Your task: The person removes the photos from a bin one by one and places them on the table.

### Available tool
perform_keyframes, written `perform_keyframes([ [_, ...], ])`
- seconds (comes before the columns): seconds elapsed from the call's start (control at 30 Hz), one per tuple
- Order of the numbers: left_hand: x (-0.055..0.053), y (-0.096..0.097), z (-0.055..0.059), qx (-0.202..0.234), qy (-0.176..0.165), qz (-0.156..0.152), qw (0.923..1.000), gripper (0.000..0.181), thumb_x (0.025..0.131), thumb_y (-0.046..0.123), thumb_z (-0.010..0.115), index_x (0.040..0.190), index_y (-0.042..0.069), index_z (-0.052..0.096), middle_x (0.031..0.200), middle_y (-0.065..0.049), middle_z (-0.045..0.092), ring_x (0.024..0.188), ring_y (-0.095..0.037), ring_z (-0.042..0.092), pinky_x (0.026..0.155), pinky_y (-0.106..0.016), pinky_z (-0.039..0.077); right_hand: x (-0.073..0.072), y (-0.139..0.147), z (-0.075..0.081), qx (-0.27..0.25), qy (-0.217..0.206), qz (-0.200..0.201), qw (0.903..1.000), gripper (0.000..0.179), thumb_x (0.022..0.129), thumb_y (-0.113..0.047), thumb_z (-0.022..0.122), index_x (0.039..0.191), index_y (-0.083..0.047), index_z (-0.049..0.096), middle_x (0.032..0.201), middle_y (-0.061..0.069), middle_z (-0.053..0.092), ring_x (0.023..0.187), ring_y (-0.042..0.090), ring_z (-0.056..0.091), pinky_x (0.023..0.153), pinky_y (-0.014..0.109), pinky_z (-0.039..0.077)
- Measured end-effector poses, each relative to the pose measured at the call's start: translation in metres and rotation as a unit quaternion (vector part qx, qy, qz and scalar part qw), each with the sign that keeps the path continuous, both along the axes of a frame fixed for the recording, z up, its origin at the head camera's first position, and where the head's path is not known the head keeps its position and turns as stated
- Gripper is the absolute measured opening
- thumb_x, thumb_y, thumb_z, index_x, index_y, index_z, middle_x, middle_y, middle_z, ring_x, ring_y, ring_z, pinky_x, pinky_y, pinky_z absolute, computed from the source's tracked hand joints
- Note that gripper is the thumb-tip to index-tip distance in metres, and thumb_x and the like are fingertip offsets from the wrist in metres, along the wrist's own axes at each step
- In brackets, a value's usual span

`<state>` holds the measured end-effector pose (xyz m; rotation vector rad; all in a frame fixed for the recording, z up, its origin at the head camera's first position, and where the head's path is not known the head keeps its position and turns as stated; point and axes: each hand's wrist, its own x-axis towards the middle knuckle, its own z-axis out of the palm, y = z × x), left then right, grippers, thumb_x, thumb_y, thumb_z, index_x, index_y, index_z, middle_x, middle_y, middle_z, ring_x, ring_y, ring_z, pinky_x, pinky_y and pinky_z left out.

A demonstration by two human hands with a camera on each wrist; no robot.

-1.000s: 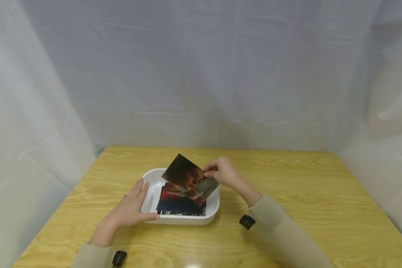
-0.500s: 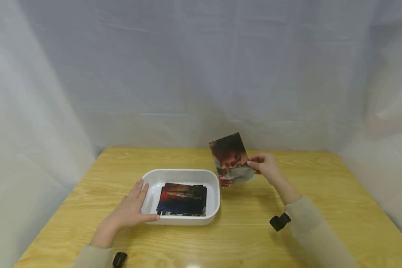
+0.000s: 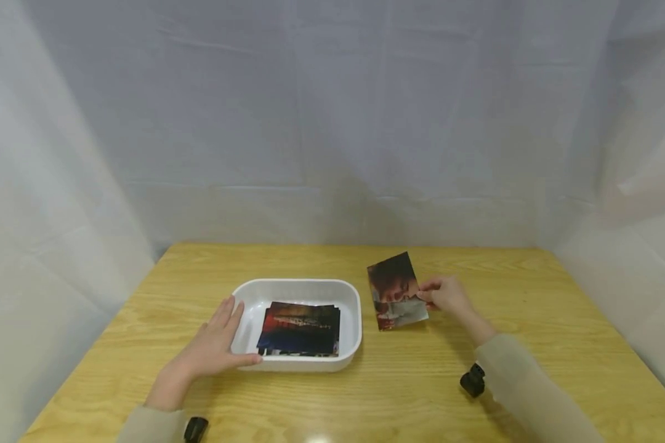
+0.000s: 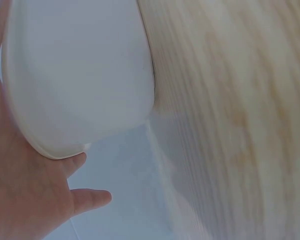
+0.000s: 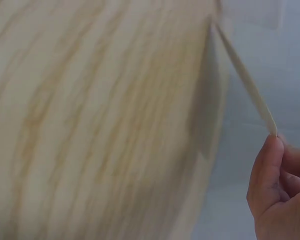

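Observation:
My right hand [image 3: 445, 295] pinches a photo print [image 3: 394, 289] by its right edge, to the right of the white tray. The print shows dark hair and a face above grey cloth. Seen from the right wrist, the print [image 5: 247, 80] appears edge-on and tilted, its far end low by the table and its near end between thumb and fingers. With fingers spread and fairly straight, my left hand [image 3: 210, 344] rests against the left end of the tray [image 3: 350, 344], thumb at the front rim. Inside the tray lies a stack of dark photo prints [image 3: 299, 329], red and blue on top.
The tray stands on a wooden table [image 3: 532, 344] with pale cloth [image 3: 338, 123] hanging behind it and at both sides. Black devices sit at both wrists, one at the left sleeve [image 3: 196, 429] and one at the right [image 3: 473, 379].
The right hand has lifted the print out from over the tray, carried it right, then lowered it towards the table. The left hand and the tray have stayed in place.

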<state>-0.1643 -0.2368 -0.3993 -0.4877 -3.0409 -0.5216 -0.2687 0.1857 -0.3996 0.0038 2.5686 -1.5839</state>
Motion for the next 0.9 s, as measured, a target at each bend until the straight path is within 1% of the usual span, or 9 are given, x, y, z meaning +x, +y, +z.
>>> perform_keyframes([
  [0.1,0.0,0.0,0.001,0.0,-0.002,0.0,1.0,0.108,0.067,0.062,0.062,0.134,-0.012,0.02,0.14,-0.032,0.007,0.127,-0.044,0.009,0.09,-0.068,0.019,0.0,-0.002,-0.007,0.041,0.001,0.014,0.9991,0.016,0.079,0.002,0.061,0.092,0.013,0.061,0.073,0.011,0.062,0.055,0.015,0.058,0.055,0.033,0.052],
  [0.2,0.0,0.001,0.002,0.001,0.0,0.001,1.0,0.108,0.067,0.062,0.062,0.134,-0.012,0.021,0.14,-0.032,0.008,0.127,-0.045,0.009,0.09,-0.068,0.019,-0.001,-0.001,-0.013,0.103,0.013,0.037,0.994,0.006,0.076,0.005,0.06,0.078,0.01,0.064,0.066,0.01,0.061,0.05,0.014,0.055,0.05,0.03,0.05],
  [0.23,0.0,0.001,0.002,0.002,0.002,0.0,1.0,0.108,0.067,0.061,0.062,0.134,-0.012,0.021,0.14,-0.032,0.008,0.127,-0.045,0.009,0.09,-0.068,0.019,-0.001,-0.001,-0.015,0.119,0.016,0.042,0.9919,0.006,0.075,0.006,0.059,0.071,0.008,0.064,0.062,0.009,0.06,0.048,0.014,0.053,0.048,0.028,0.048],
  [0.3,0.0,0.001,0.002,0.002,0.003,-0.001,1.0,0.108,0.067,0.061,0.062,0.134,-0.013,0.021,0.14,-0.032,0.008,0.127,-0.045,0.009,0.09,-0.068,0.019,-0.002,0.0,-0.018,0.152,0.026,0.054,0.9866,0.016,0.072,0.006,0.058,0.056,0.001,0.059,0.051,0.006,0.056,0.041,0.012,0.045,0.044,0.025,0.043],
  [0.4,0.0,0.001,0.001,0.002,0.001,0.0,1.0,0.108,0.067,0.061,0.062,0.134,-0.012,0.021,0.14,-0.032,0.008,0.127,-0.045,0.009,0.09,-0.068,0.019,-0.004,0.0,-0.022,0.181,0.032,0.058,0.9812,0.031,0.07,0.005,0.058,0.044,-0.008,0.047,0.041,0.003,0.049,0.035,0.009,0.036,0.042,0.022,0.037],
  [0.47,0.0,0.001,0.0,0.001,0.0,0.0,1.0,0.108,0.067,0.062,0.062,0.134,-0.012,0.021,0.14,-0.032,0.008,0.127,-0.044,0.009,0.089,-0.068,0.019,-0.005,0.0,-0.023,0.205,0.041,0.061,0.9759,0.037,0.068,0.004,0.059,0.04,-0.012,0.04,0.038,0.001,0.047,0.034,0.008,0.034,0.041,0.021,0.036],
  [0.63,0.0,0.001,0.001,-0.001,0.004,-0.001,1.0,0.108,0.067,0.062,0.062,0.134,-0.012,0.021,0.14,-0.032,0.008,0.127,-0.044,0.009,0.089,-0.068,0.02,-0.006,-0.002,-0.022,0.238,0.057,0.065,0.9675,0.041,0.063,0.005,0.06,0.038,-0.014,0.035,0.034,-0.003,0.041,0.031,0.006,0.034,0.04,0.02,0.036],
  [0.73,0.001,0.002,0.002,0.001,0.007,0.0,1.0,0.107,0.067,0.06,0.063,0.134,-0.013,0.022,0.139,-0.033,0.009,0.127,-0.045,0.01,0.09,-0.068,0.019,-0.006,-0.003,-0.02,0.243,0.057,0.07,0.9658,0.041,0.062,0.005,0.061,0.038,-0.014,0.035,0.034,-0.004,0.039,0.031,0.006,0.034,0.04,0.021,0.035],
  [0.9,0.0,0.002,0.002,0.004,0.006,0.001,1.0,0.107,0.067,0.059,0.064,0.133,-0.013,0.022,0.139,-0.033,0.009,0.126,-0.045,0.01,0.09,-0.068,0.019,-0.006,-0.004,-0.019,0.272,0.064,0.073,0.9575,0.036,0.064,0.003,0.064,0.038,-0.011,0.043,0.034,-0.003,0.042,0.032,0.007,0.033,0.041,0.022,0.036],
])
